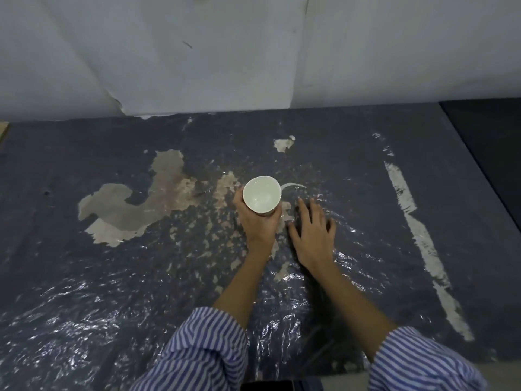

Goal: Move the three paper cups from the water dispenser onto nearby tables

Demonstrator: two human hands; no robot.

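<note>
A white paper cup (262, 196) stands upright near the middle of a dark, worn table (84, 249), its empty inside facing me. My left hand (258, 221) wraps around the cup's side from the near side. Just to the right of the cup, my right hand (313, 227) lies flat on the tabletop with its fingers spread, holding nothing. Both forearms come out of blue-and-white striped sleeves at the bottom of the view. No other cups and no water dispenser are in view.
The tabletop is covered in wrinkled glossy film with peeled pale patches (127, 204) at the left and a pale strip (423, 241) at the right. A whitish wall (225, 52) rises behind the table. A second dark surface (490, 131) adjoins at the far right.
</note>
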